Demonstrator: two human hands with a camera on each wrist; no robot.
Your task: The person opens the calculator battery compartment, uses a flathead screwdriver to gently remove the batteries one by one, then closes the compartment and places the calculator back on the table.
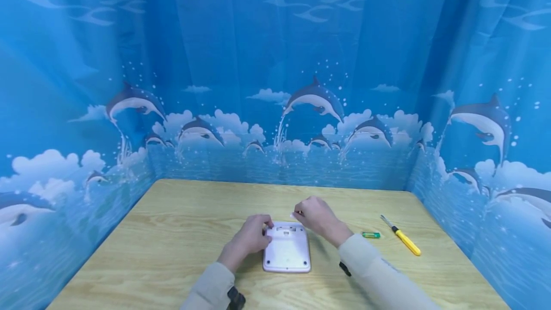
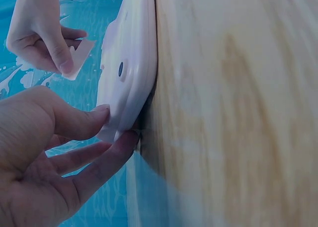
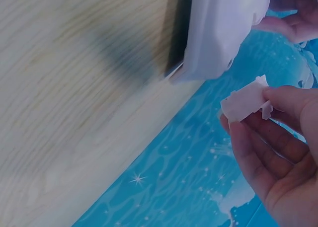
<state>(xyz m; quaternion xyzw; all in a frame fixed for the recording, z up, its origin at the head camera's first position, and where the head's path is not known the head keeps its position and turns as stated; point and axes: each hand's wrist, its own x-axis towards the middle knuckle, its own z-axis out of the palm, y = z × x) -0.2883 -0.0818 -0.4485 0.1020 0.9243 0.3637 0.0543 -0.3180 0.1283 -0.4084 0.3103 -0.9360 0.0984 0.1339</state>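
Note:
A pale pink calculator (image 1: 287, 250) lies back side up on the table, with an open battery slot (image 1: 286, 229) near its far edge. My left hand (image 1: 251, 236) grips its far left corner, thumb on top and fingers at the side; the left wrist view shows this pinch on the edge (image 2: 126, 95). Just above the far right corner, my right hand (image 1: 316, 215) pinches a small white battery cover (image 3: 246, 100) between thumb and fingers, apart from the calculator. Small tabs stick out from the cover.
To the right of my right forearm lies a green battery (image 1: 371, 235). Beyond it is a screwdriver (image 1: 404, 239) with a yellow handle, its tip pointing away. A blue dolphin-print curtain (image 1: 275, 161) surrounds the wooden table (image 1: 181, 233) at the back and sides.

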